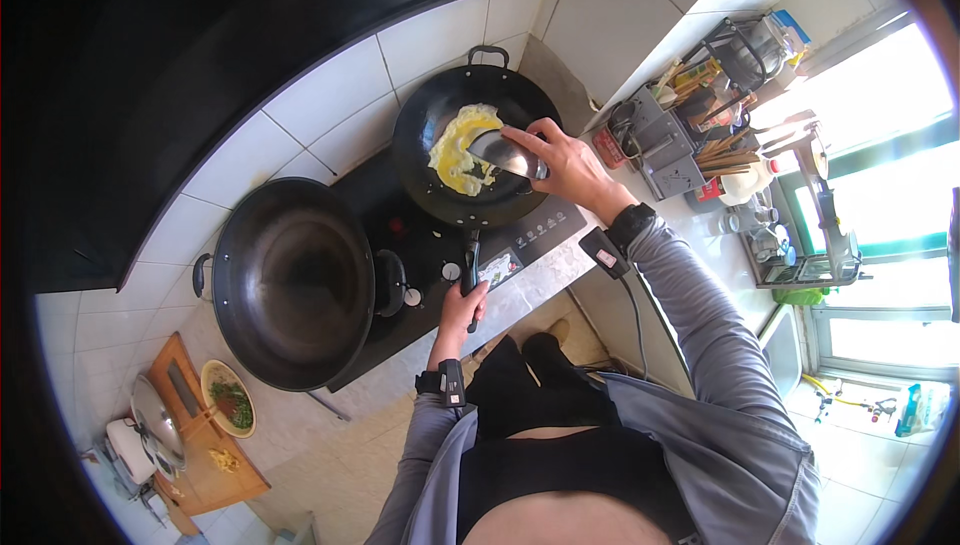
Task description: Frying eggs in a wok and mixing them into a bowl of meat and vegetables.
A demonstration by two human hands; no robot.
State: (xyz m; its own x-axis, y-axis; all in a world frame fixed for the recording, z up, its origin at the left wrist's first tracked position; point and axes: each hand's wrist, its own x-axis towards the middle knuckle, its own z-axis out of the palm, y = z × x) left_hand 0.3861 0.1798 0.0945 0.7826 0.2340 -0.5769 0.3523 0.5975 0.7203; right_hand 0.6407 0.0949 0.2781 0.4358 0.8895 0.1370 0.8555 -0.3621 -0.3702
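My left hand (457, 311) grips the black handle (472, 260) of a dark wok (424, 192) on the cooktop. Beaten egg (456, 141) spreads across the wok's bottom, pale and set at its edges and yellow in the middle. Above the egg, my right hand (564, 162) holds a small metal bowl (504, 152) by its rim, tilted with its mouth toward the egg. The bowl hides part of the egg, and its inside is out of sight.
A second, larger wok (294, 282) stands on the left of the black cooktop (397, 226). Farther left, a bowl of chopped greens (232, 404) is beside a wooden cutting board (217, 481) with a knife (182, 383). Utensil holders (664, 143) line the right counter.
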